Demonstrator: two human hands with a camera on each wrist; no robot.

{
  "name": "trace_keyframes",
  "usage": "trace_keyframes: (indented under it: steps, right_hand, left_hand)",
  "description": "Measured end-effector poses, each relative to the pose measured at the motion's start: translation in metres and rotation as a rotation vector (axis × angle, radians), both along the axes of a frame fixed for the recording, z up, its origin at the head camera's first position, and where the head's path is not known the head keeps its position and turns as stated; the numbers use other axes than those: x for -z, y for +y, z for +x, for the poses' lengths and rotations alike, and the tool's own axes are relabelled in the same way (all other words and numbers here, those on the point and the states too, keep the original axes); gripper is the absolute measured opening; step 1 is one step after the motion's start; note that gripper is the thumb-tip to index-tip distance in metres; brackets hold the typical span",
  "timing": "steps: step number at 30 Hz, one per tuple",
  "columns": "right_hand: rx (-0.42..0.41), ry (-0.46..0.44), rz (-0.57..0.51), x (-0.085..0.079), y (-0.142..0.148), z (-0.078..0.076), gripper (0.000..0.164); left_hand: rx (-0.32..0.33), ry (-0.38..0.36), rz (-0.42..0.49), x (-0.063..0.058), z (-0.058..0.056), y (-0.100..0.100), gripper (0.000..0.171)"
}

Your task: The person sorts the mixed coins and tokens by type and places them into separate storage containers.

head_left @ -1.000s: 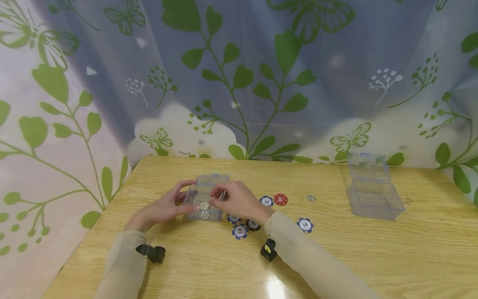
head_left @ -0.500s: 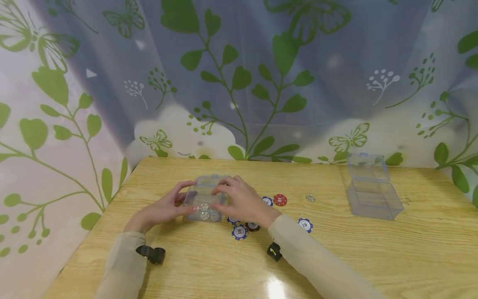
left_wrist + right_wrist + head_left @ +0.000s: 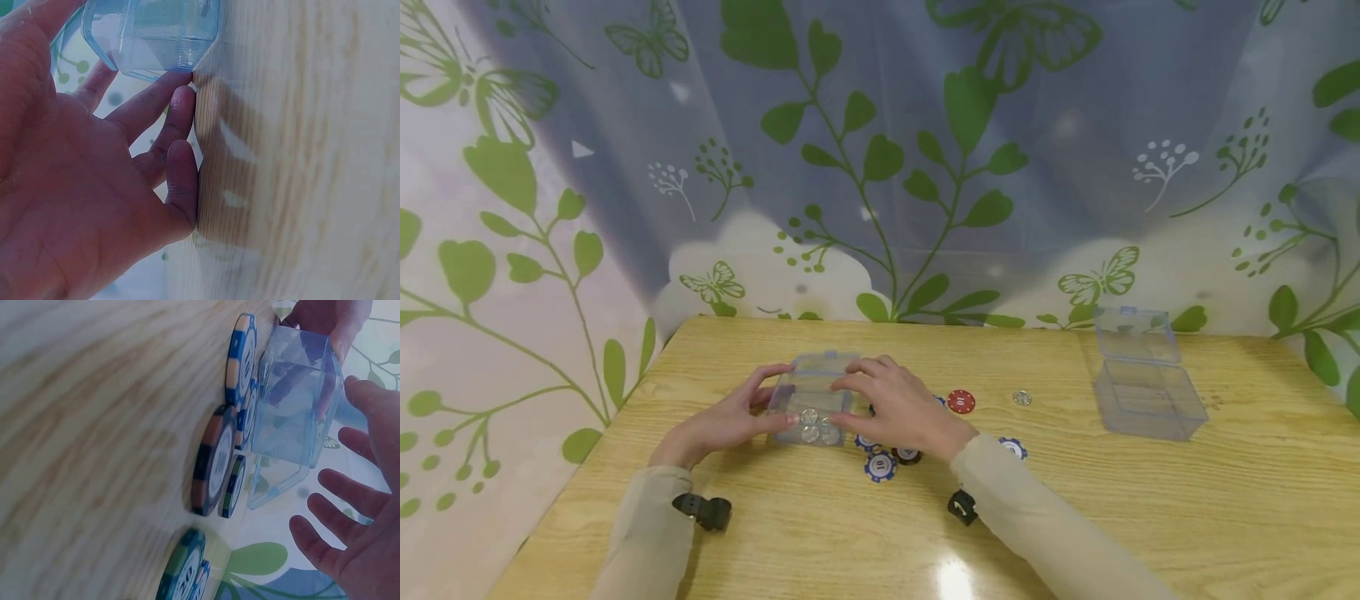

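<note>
A clear plastic box (image 3: 826, 363) with its lid tipped back stands on the left of the table. Several silver coins (image 3: 810, 425) show through its front wall. My left hand (image 3: 733, 417) holds the box at its left side, thumb at the front and fingers towards the back. Over the right edge of the box hovers my right hand (image 3: 898, 410); its fingers are spread apart, and nothing shows between them in the right wrist view. Blue poker chips (image 3: 881, 467) and a black poker chip (image 3: 907, 456) lie below the right hand, which partly covers others.
A red poker chip (image 3: 961, 402) and a silver coin (image 3: 1022, 398) lie right of my right hand. A blue chip (image 3: 1012, 447) is partly behind the right sleeve. Farther right stands a second clear box (image 3: 1152, 408), lid raised. A patterned curtain (image 3: 895, 167) hangs behind the table.
My right hand has shifted slightly right, and its fingers have gone from pinched together over the box to spread apart. More coins now show in the box. The left hand keeps its place.
</note>
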State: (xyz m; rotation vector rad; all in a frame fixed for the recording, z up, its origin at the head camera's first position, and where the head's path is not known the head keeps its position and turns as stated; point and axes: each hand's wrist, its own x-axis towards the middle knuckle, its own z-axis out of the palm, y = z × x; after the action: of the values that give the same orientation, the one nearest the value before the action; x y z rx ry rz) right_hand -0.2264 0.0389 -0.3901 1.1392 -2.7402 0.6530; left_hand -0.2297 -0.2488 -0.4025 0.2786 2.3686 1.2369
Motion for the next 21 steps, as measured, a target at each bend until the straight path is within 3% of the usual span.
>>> trace_keyframes:
  steps: [9,21]
  right_hand:
    - [0.017,0.007,-0.001,0.001,0.012,0.001,0.052]
    - [0.100,0.044,0.113,-0.002,0.028,0.011,0.068]
  left_hand:
    - [-0.009,-0.002,-0.002,0.001,0.000,-0.001,0.089]
    - [-0.004,-0.004,0.001,0.000,0.001,-0.001,0.088]
